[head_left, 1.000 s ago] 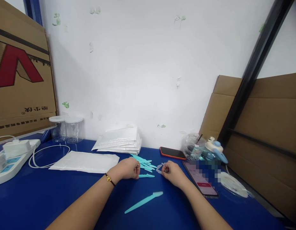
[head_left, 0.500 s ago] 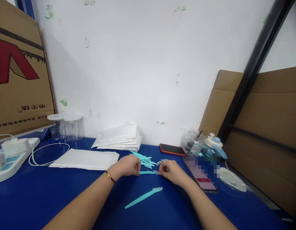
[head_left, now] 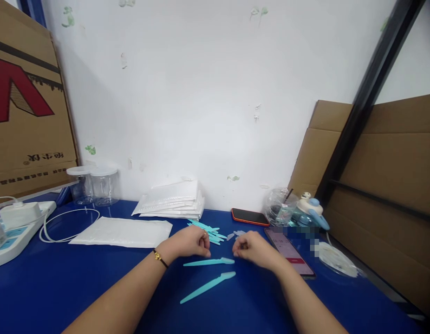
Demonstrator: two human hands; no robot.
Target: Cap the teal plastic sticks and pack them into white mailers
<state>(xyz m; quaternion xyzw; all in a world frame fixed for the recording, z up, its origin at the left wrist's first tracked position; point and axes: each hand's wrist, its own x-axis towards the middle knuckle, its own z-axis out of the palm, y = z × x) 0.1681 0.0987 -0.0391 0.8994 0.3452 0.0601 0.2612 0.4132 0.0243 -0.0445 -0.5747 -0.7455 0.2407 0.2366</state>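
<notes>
Two turquoise razors lie on the blue table between my forearms: an upper razor (head_left: 208, 262) just below my fingers, and a lower razor (head_left: 208, 287) lying slanted, both with pale caps at their right ends. My left hand (head_left: 196, 242) hovers above the upper razor, fingers curled with nothing seen in them. Close to that razor's capped end is my right hand (head_left: 248, 246), its thumb and fingertips slightly apart and holding nothing visible. Behind my hands are a pile of turquoise razors (head_left: 210, 231) and several small clear caps (head_left: 238, 233).
White padded envelopes (head_left: 176, 199) are stacked by the wall, with a single envelope (head_left: 124, 232) in front. A power strip (head_left: 18, 239) and clear jars (head_left: 105, 188) stand left. Rightward are an orange-edged phone (head_left: 250, 216), a larger phone (head_left: 293, 255) and a blue-topped bottle (head_left: 309, 211).
The upper razor, held between both hands before, now lies released on the table, slightly nearer me. My left hand has shifted a little to the right.
</notes>
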